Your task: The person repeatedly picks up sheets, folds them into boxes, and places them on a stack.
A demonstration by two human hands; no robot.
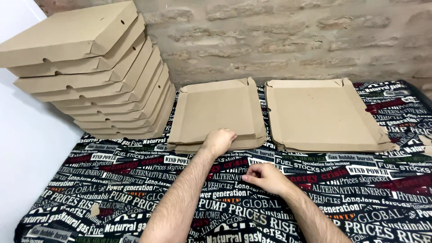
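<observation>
Two piles of flat, unfolded brown cardboard box blanks lie side by side on a cloth printed with newspaper-style lettering. My left hand rests with curled fingers on the near edge of the left pile, touching its top sheets. My right hand hovers low over the cloth in front of the piles, fingers loosely curled, holding nothing. The right pile lies untouched beyond my right hand.
A leaning stack of several assembled brown cardboard boxes stands at the far left against a white wall. A rough brick wall runs behind the piles. A small scrap of cardboard lies on the cloth near left.
</observation>
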